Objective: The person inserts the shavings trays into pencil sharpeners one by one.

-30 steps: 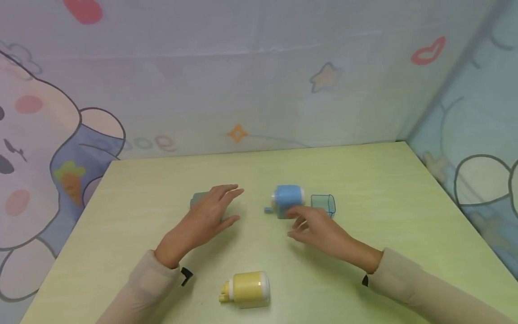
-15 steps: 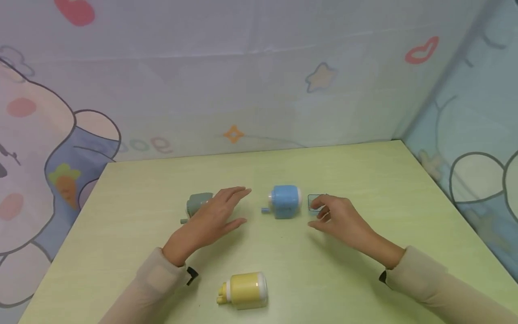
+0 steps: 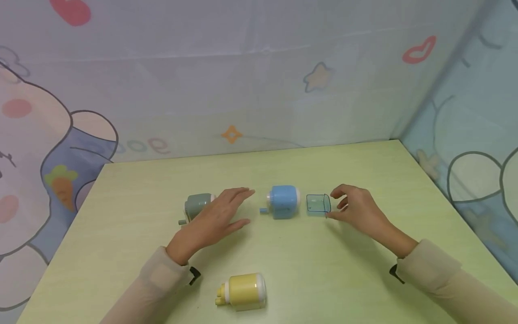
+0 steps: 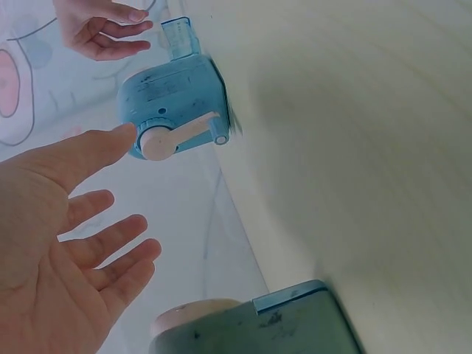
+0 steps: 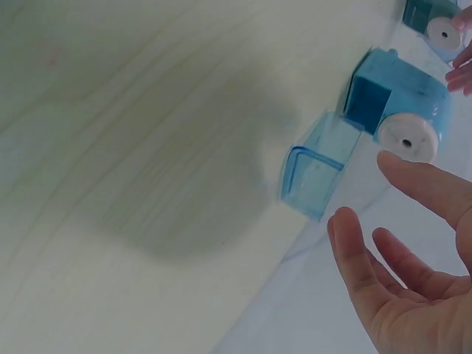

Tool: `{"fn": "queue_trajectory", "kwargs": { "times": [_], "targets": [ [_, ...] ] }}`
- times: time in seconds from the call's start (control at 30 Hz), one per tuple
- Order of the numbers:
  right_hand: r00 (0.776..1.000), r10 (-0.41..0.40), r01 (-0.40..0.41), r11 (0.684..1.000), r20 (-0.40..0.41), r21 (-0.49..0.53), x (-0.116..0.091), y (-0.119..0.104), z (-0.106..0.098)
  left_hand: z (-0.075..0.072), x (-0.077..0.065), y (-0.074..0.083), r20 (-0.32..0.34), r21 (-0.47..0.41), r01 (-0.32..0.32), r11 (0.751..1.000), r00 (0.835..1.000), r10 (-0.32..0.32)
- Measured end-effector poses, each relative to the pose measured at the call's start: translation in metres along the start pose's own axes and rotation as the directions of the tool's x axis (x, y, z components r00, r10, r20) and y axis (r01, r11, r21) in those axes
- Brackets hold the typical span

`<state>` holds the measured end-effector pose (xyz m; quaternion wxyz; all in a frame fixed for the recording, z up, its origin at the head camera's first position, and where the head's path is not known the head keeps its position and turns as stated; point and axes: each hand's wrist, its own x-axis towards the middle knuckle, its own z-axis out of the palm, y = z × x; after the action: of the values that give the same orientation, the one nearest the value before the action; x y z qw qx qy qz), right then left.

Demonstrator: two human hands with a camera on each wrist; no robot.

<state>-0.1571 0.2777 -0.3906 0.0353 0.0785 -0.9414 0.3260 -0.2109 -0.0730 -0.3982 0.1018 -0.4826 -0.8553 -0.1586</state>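
A blue crank pencil sharpener [image 3: 284,201] lies in the middle of the table; the right wrist view shows an empty drawer slot in it [image 5: 366,103]. Just right of it lies a clear blue shavings drawer [image 3: 317,204]. My right hand [image 3: 358,208] is at the drawer's right end, thumb and fingers spread apart with nothing gripped. My left hand [image 3: 218,215], fingers extended, hovers beside a grey-green pencil sharpener [image 3: 197,204] and partly hides it in the head view. Between the left hand and the blue sharpener there is a gap.
A yellow pencil sharpener [image 3: 244,291] lies at the near side of the pale green table [image 3: 348,279]. Behind the table's back edge hangs a cartoon-printed cloth [image 3: 259,90], with another stretch along the right side.
My right hand has moved right, from in front of the blue sharpener, past the drawer, to its right end. My left hand has shifted slightly right, uncovering more of the grey-green sharpener.
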Motion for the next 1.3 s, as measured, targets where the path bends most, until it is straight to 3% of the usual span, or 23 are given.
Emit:
{"fn": "queue_trajectory", "kwargs": {
  "times": [0.83,1.3],
  "targets": [
    [0.994,0.048,-0.05,0.999,0.103,0.019,0.011,0.02,0.002,0.014,0.023,0.002,-0.02,-0.057,-0.051,0.997,0.999,0.05],
    [0.993,0.033,-0.037,0.999,0.118,0.036,0.015,0.021,0.005,0.023,0.041,0.002,-0.019,-0.184,0.003,0.983,1.0,-0.006]
  ]
}}
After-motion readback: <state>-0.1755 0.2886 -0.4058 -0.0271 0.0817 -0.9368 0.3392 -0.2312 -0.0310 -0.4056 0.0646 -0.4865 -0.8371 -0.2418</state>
